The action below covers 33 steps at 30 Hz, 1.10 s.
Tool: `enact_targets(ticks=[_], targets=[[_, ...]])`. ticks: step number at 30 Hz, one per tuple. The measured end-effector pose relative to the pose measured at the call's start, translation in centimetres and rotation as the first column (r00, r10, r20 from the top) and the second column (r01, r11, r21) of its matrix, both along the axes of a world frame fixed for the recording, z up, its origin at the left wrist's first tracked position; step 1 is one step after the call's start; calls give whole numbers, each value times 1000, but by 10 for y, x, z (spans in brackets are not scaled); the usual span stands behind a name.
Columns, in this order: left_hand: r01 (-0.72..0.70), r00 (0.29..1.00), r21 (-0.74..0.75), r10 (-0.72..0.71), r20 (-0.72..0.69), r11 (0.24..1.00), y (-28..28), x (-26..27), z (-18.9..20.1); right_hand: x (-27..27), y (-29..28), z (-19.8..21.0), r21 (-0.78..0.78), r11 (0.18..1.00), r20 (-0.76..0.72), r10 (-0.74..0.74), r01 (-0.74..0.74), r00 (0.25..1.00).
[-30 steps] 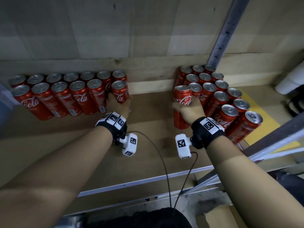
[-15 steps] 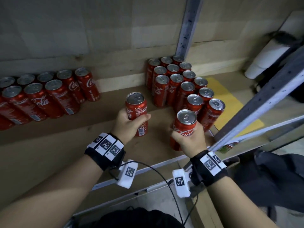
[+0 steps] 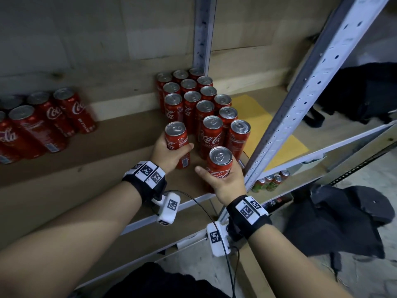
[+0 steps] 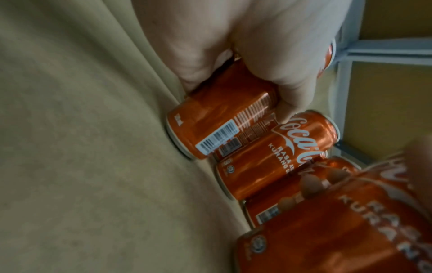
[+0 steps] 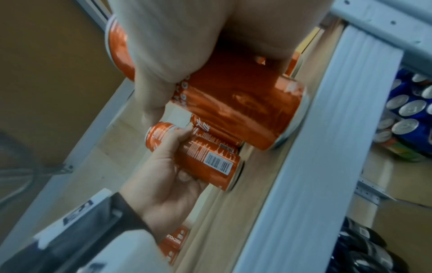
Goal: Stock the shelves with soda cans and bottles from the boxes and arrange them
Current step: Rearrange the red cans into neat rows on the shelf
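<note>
Coca-Cola cans, slim, red, silver tops: left hand [image 3: 169,153] wraps one [image 3: 177,143] standing on the wooden shelf [image 3: 107,166], right hand [image 3: 223,181] grips another [image 3: 219,162] at the shelf's front edge. Both sit beside the packed can block [image 3: 199,100]. Perforated grey upright [image 3: 305,87] right, wood-panel wall behind, dark clothing [image 3: 335,220] on floor.

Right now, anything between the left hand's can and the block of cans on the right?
Nothing visible. The left hand grips its can upright just left of the block of cans; only bare shelf shows between them.
</note>
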<state>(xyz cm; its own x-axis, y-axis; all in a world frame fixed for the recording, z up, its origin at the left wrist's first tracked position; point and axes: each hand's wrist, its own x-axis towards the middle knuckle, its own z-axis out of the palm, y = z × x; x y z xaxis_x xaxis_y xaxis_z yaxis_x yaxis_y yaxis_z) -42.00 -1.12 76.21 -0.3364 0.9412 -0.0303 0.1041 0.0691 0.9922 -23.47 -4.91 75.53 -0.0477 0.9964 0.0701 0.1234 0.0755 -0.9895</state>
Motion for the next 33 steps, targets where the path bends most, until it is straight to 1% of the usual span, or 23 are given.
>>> enact_targets(ticks=[3, 6, 9, 12, 13, 16, 18, 20, 22, 26, 29, 31, 33], targets=[[73, 995, -2, -73, -63, 997, -2, -3, -3, 3, 1, 4, 7, 999, 19, 32, -33, 999], [122, 977, -51, -129, -172, 991, -9, -15, -8, 11, 4, 1, 13, 996, 66, 85, -86, 994], [97, 960, -86, -116, -256, 992, -20, -29, -13, 24, 3, -8, 26, 993, 180, 104, -111, 978], [117, 948, -102, -141, -285, 988, -24, -37, -15, 35, 0, -17, 94, 990, 337, 66, -103, 939], [121, 944, -108, -148, -294, 987, -23, -38, -15, 36, -1, -17, 113, 989, 356, 53, -100, 933], [126, 924, -108, -156, -350, 986, -17, -35, -10, 35, 1, -16, 142, 988, 348, 7, -60, 938], [105, 912, -97, -134, -389, 990, -9, -31, -8, 33, 4, -15, 127, 992, 295, -26, -12, 955], [71, 912, -92, -102, -397, 993, -1, -27, -8, 33, 4, -14, 97, 995, 241, -49, 27, 969], [36, 912, -97, -72, -403, 995, 8, -23, -7, 33, 3, -16, 101, 993, 230, -81, 59, 970], [-11, 918, -101, -30, -395, 995, 24, -16, -5, 34, 3, -18, 109, 992, 218, -84, 61, 972], [-35, 914, -112, -14, -405, 993, 35, -14, -4, 35, 4, -16, 70, 996, 165, -60, 49, 984], [-59, 906, -119, 3, -422, 991, 40, -13, -5, 36, 5, -17, 65, 996, 123, -71, 63, 990], [-78, 907, -117, 22, -421, 990, 45, -11, -6, 37, 5, -17, 67, 995, 121, -83, 75, 989]])
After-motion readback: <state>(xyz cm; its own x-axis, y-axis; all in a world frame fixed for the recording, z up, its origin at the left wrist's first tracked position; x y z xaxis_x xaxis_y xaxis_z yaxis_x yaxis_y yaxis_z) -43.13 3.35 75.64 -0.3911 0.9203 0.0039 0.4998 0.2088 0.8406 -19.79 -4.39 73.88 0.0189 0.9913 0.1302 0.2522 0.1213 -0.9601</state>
